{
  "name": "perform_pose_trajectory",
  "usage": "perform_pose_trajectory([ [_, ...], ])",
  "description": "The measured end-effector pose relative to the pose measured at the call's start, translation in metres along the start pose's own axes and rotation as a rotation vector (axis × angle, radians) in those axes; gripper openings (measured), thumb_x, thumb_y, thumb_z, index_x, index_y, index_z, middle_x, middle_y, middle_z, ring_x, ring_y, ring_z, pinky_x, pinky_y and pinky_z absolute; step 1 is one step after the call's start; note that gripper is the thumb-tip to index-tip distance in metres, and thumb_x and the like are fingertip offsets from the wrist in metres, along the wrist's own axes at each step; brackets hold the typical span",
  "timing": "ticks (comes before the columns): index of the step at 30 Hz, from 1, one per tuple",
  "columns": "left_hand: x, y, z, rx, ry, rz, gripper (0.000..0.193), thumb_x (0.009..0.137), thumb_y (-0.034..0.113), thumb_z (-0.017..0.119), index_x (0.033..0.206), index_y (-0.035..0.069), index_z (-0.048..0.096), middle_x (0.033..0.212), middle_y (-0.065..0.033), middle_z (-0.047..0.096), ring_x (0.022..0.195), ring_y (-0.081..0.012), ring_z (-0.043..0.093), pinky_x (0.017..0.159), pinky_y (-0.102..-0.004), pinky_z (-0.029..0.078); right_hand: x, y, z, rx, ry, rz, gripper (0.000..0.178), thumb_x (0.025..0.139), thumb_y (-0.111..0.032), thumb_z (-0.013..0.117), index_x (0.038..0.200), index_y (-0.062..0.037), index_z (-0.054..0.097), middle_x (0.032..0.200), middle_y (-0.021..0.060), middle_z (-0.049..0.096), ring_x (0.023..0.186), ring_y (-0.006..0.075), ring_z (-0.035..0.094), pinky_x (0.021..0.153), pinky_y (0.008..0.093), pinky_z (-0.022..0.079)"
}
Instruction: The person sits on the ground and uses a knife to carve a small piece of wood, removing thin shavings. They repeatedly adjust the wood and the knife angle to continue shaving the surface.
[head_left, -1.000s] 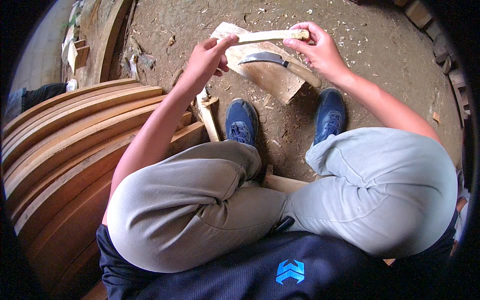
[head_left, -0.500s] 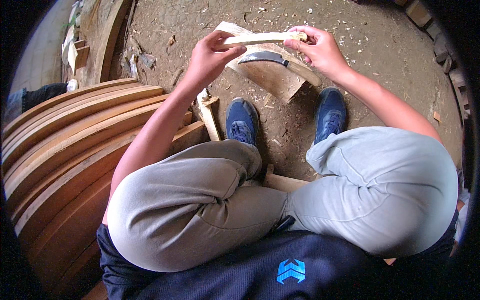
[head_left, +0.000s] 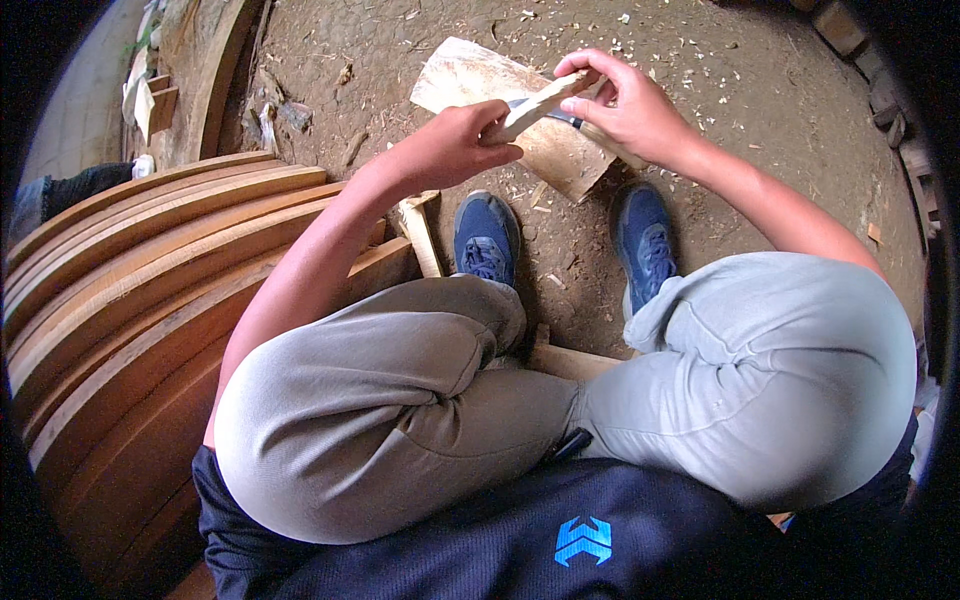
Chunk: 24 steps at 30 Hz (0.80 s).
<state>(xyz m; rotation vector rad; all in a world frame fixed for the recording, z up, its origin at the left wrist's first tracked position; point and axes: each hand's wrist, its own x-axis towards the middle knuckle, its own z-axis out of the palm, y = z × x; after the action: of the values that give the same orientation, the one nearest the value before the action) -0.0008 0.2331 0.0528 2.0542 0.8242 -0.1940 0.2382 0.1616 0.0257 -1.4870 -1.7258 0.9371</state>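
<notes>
Stacked wooden planks (head_left: 165,236) run out of sight at the dark rim at left. Beside them, a seated person's left hand (head_left: 468,138) closes around the lower end of a pale wooden stick (head_left: 541,108), its fingers covering that tip. The stick slants above a flat board (head_left: 470,75) on the dirt floor, partly masking a knife (head_left: 599,139), its blade mostly obscured. At right, the right hand (head_left: 632,105) grips the stick's upper end between thumb and fingers.
</notes>
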Motion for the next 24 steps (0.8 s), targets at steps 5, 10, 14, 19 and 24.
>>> perform_pose_trajectory([
  [5, -0.005, -0.010, 0.010, -0.144, 0.058, 0.022, 0.035, 0.090, 0.024, 0.060, 0.114, -0.001, 0.055, 0.082, -0.0086, 0.059, 0.074, -0.0161, 0.053, 0.069, -0.0319, 0.045, 0.016, -0.012, 0.001, -0.565, -0.030, -0.522, 0.041, 0.074, -0.029, 0.076, 0.106, -0.0112, 0.059, 0.106, 0.0077, 0.058, 0.106, 0.0267, 0.055, 0.093, 0.0397, 0.043],
  [10, 0.001, -0.013, 0.008, -0.277, -0.001, -0.026, 0.043, 0.088, 0.024, 0.061, 0.122, -0.002, 0.055, 0.094, -0.0111, 0.063, 0.085, -0.0154, 0.053, 0.078, -0.0327, 0.044, 0.022, -0.030, 0.016, -0.652, -0.145, -0.638, 0.036, 0.076, -0.024, 0.073, 0.103, -0.0098, 0.054, 0.092, 0.0096, 0.062, 0.091, 0.0279, 0.063, 0.079, 0.0398, 0.051],
  [14, -0.003, -0.003, 0.012, -0.011, 0.017, -0.098, 0.035, 0.086, 0.025, 0.064, 0.107, -0.002, 0.062, 0.075, -0.0123, 0.063, 0.069, -0.0156, 0.055, 0.066, -0.0348, 0.046, 0.019, -0.038, 0.017, -0.695, -0.240, -0.560, 0.031, 0.080, -0.027, 0.067, 0.101, -0.0080, 0.055, 0.082, 0.0132, 0.066, 0.078, 0.0309, 0.068, 0.067, 0.0414, 0.055],
  [19, -0.001, -0.012, 0.029, -0.013, 0.073, -0.069, 0.036, 0.085, 0.031, 0.064, 0.104, 0.000, 0.064, 0.072, -0.0178, 0.065, 0.065, -0.0235, 0.061, 0.066, -0.0391, 0.048, 0.013, -0.028, 0.029, -0.771, -0.248, -0.456, 0.021, 0.078, -0.025, 0.065, 0.088, -0.0076, 0.058, 0.070, 0.0121, 0.065, 0.065, 0.0295, 0.067, 0.057, 0.0399, 0.054],
  [24, -0.001, 0.004, 0.032, 0.065, 0.052, -0.228, 0.036, 0.084, 0.032, 0.060, 0.105, 0.002, 0.065, 0.079, -0.0210, 0.067, 0.073, -0.0331, 0.066, 0.071, -0.0425, 0.050, 0.009, -0.028, 0.034, -0.785, -0.289, -0.343, 0.018, 0.074, -0.023, 0.066, 0.082, -0.0072, 0.061, 0.067, 0.0143, 0.065, 0.063, 0.0308, 0.068, 0.055, 0.0421, 0.055],
])
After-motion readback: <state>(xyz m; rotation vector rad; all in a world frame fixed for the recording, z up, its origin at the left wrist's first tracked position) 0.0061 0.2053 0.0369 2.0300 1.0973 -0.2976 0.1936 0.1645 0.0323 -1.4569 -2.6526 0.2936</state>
